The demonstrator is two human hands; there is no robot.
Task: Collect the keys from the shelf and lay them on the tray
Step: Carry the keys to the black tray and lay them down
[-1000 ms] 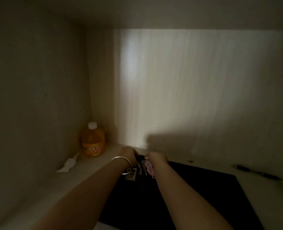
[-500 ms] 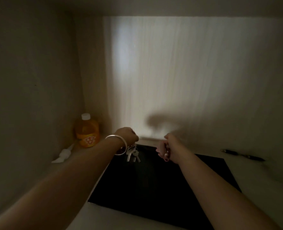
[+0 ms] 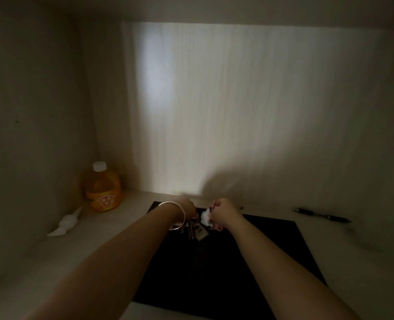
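You can see a red and white sign on the orange bottle (image 3: 103, 191), but its marks are too blurry to read.

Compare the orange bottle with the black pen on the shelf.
The orange bottle stands upright in the back left corner; the black pen lies flat to the right of the dark tray. The bottle is squat, bright and white-capped; the pen is thin and dark. Both rest on the shelf outside the tray, and neither hand touches them.
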